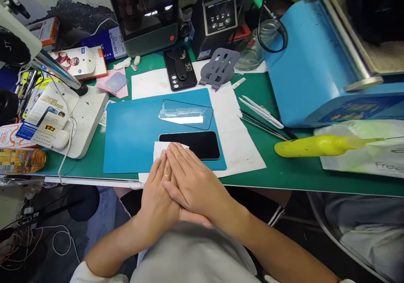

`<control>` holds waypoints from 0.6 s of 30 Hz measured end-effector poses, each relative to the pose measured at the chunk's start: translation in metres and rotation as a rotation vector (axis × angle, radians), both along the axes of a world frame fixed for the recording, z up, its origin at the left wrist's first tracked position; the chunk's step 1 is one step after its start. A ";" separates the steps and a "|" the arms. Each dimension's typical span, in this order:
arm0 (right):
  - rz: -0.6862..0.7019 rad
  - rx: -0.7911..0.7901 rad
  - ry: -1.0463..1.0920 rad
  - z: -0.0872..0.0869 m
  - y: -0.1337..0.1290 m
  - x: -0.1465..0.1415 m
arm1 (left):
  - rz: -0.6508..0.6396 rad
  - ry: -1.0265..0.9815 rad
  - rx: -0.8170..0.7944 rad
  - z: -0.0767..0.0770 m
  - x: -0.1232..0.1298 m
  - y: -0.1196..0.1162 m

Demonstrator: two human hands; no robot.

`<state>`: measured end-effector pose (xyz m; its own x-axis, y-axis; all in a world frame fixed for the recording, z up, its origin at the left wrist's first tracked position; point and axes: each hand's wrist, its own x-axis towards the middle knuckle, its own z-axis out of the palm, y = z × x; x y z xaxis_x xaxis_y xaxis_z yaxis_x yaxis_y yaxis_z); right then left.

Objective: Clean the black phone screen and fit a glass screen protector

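My left hand [159,201], with a ring on one finger, lies palm down at the mat's front edge, its fingers stretched out. Across it rests my right hand [200,186], also flat, overlapping the left fingers. A white wipe [160,147] shows under and beyond my fingertips; the rest of it is hidden. Just past it a black-screened phone [202,145] lies face up on the blue mat [129,127], partly covered by the wipe and fingers. Behind the phone a clear screen protector [186,113] with a dark border lies flat on the mat.
Beyond the mat lie a black phone case [179,70] and a grey stand [220,66]. Tweezers [263,125] and a yellow bottle [312,146] lie to the right, near a blue machine [303,64]. A white lamp base [88,123] stands left.
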<state>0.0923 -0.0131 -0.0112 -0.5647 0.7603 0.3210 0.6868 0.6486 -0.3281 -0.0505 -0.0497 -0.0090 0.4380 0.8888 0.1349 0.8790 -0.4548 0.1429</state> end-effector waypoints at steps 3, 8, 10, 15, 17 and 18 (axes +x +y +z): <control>-0.041 -0.009 0.018 0.000 -0.005 0.020 | -0.056 0.016 0.000 0.004 0.019 0.003; -0.110 -0.052 0.016 0.000 -0.004 0.059 | -0.147 0.016 0.037 0.007 0.059 0.019; -0.136 -0.069 0.007 0.000 -0.001 0.071 | -0.169 0.013 0.041 0.006 0.072 0.025; -0.147 -0.109 -0.036 0.001 0.014 0.082 | -0.190 -0.006 0.018 0.003 0.081 0.042; -0.148 -0.112 -0.062 0.001 0.020 0.079 | -0.180 -0.023 0.001 0.001 0.077 0.047; -0.152 -0.106 -0.073 0.001 0.022 0.076 | -0.168 -0.031 -0.010 0.001 0.074 0.049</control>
